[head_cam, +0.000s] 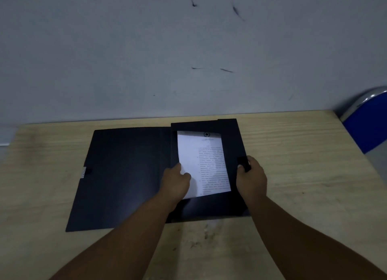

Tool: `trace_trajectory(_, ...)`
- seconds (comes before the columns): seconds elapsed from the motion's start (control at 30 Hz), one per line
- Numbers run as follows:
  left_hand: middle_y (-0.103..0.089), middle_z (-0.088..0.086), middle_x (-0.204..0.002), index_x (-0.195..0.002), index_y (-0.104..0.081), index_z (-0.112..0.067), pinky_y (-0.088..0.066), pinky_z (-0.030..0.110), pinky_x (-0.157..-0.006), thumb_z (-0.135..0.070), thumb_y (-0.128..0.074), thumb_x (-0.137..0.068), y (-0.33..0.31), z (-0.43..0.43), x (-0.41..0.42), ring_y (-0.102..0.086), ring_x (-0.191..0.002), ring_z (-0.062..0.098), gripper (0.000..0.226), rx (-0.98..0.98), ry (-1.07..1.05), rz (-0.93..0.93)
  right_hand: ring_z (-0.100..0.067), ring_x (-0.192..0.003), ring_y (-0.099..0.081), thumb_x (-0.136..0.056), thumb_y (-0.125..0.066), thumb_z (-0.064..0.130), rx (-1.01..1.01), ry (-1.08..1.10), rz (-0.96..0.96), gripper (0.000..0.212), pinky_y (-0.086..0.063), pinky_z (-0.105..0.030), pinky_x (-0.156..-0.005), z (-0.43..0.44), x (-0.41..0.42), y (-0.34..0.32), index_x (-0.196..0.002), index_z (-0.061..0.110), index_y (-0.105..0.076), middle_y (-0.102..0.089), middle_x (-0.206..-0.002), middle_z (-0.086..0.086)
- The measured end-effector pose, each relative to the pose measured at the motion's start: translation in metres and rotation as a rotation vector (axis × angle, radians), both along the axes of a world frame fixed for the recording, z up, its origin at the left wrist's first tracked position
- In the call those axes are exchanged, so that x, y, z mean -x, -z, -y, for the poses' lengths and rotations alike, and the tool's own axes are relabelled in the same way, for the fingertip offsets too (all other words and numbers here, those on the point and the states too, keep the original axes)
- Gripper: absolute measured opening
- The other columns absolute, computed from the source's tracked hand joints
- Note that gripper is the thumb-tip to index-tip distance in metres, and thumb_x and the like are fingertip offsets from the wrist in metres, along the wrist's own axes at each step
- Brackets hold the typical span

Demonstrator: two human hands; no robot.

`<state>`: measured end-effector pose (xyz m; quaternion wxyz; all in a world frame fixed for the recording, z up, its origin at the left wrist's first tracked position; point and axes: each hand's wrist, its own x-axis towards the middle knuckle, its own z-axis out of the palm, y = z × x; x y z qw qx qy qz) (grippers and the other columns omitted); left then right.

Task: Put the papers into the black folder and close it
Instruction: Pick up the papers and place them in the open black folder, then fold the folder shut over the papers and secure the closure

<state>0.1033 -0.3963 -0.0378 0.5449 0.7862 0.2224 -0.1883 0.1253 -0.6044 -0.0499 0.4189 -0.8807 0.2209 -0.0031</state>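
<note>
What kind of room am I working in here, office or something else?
Probably a plain office or classroom, though little shows. A light wood-grain desk stands against a bare, scuffed grey wall, a blue chair back sits at its right end, and an open black folder holds printed papers.

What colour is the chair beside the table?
Blue, with a shiny metal frame: the chair, at the head view's right edge.

Looks like an office: plain wood-grain counter (293, 154) against a scuffed grey wall (146, 49), blue chair (364, 124) at its end.
</note>
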Motion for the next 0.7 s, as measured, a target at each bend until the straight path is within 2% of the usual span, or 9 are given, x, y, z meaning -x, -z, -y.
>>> trace_trajectory(0.1,-0.061,0.014,-0.122,-0.12,-0.064,-0.006,-0.053,0.049,-0.098,-0.013,-0.048,-0.092,-0.002,-0.004,0.0,-0.062,-0.109,0.031,0.032,-0.037,-0.01,0.004,-0.029,-0.109,-0.064,-0.094,-0.058,0.017,-0.041,0.003,0.008,0.038,-0.05,-0.036,-0.09,-0.006,0.002,0.001,-0.133,0.015,-0.06,-0.068,-0.12,-0.01)
trace_trajectory(0.23,-0.059,0.014,-0.119,-0.112,-0.064,-0.006,-0.055,0.043,-0.092,-0.016,-0.05,-0.09,-0.005,-0.009,0.001,-0.062,-0.104,0.029,0.028,-0.098,-0.023,-0.002,-0.027,-0.107,-0.065,-0.094,-0.06,0.017,-0.066,0.0,0.029,0.039,-0.044,-0.029,-0.084,-0.011,0.004,0.002,-0.132,0.015,-0.06,-0.069,-0.118,-0.01)
trace_trajectory(0.3,-0.058,0.015,-0.12,-0.112,-0.06,-0.006,-0.055,0.045,-0.092,-0.019,-0.052,-0.089,-0.007,-0.01,0.002,-0.061,-0.104,0.029,0.028,-0.125,-0.021,-0.01,-0.027,-0.108,-0.064,-0.094,-0.061,0.017,-0.073,-0.007,0.025,0.039,-0.043,-0.028,-0.084,-0.013,0.004,0.001,-0.132,0.016,-0.06,-0.069,-0.119,-0.009)
trace_trajectory(0.4,-0.057,0.014,-0.12,-0.116,-0.06,-0.008,-0.054,0.05,-0.093,-0.024,-0.052,-0.086,-0.009,-0.01,0.002,-0.061,-0.105,0.03,0.035,-0.185,0.003,-0.003,-0.026,-0.111,-0.063,-0.095,-0.06,0.017,-0.09,-0.034,0.015,0.039,-0.047,-0.032,-0.09,-0.014,0.004,0.001,-0.134,0.017,-0.061,-0.068,-0.121,-0.007)
trace_trajectory(0.5,-0.048,0.012,-0.127,-0.121,-0.057,-0.009,-0.05,0.042,-0.099,-0.03,-0.051,-0.089,-0.007,-0.013,0.002,-0.053,-0.112,0.028,0.039,-0.279,0.056,-0.053,-0.027,-0.117,-0.061,-0.097,-0.057,0.017,-0.084,-0.077,-0.008,0.041,-0.048,-0.04,-0.103,-0.013,0.004,0.0,-0.139,0.016,-0.058,-0.066,-0.128,-0.009)
trace_trajectory(0.57,-0.04,0.012,-0.134,-0.13,-0.052,-0.009,-0.044,0.04,-0.104,-0.034,-0.05,-0.091,-0.005,-0.018,0.002,-0.046,-0.121,0.03,0.046,-0.352,0.132,-0.1,-0.028,-0.119,-0.06,-0.098,-0.056,0.014,-0.083,-0.106,-0.018,0.041,-0.046,-0.036,-0.101,-0.011,0.003,-0.002,-0.14,0.016,-0.057,-0.065,-0.13,-0.009)
trace_trajectory(0.63,-0.04,0.014,-0.135,-0.132,-0.05,-0.008,-0.044,0.044,-0.105,-0.036,-0.049,-0.091,-0.005,-0.026,0.002,-0.046,-0.122,0.031,0.049,-0.365,0.162,-0.108,-0.03,-0.12,-0.06,-0.099,-0.055,0.013,-0.065,-0.125,-0.038,0.041,-0.043,-0.031,-0.097,-0.011,0.002,-0.005,-0.14,0.015,-0.055,-0.065,-0.131,-0.01)
trace_trajectory(0.7,-0.047,0.016,-0.13,-0.123,-0.053,-0.006,-0.048,0.044,-0.097,-0.034,-0.051,-0.091,-0.007,-0.036,0.004,-0.051,-0.115,0.031,0.043,-0.344,0.132,-0.077,-0.034,-0.122,-0.057,-0.098,-0.057,0.019,0.08,-0.129,-0.073,0.043,-0.045,-0.041,-0.101,-0.018,0.002,-0.009,-0.14,0.014,-0.053,-0.062,-0.134,-0.013)
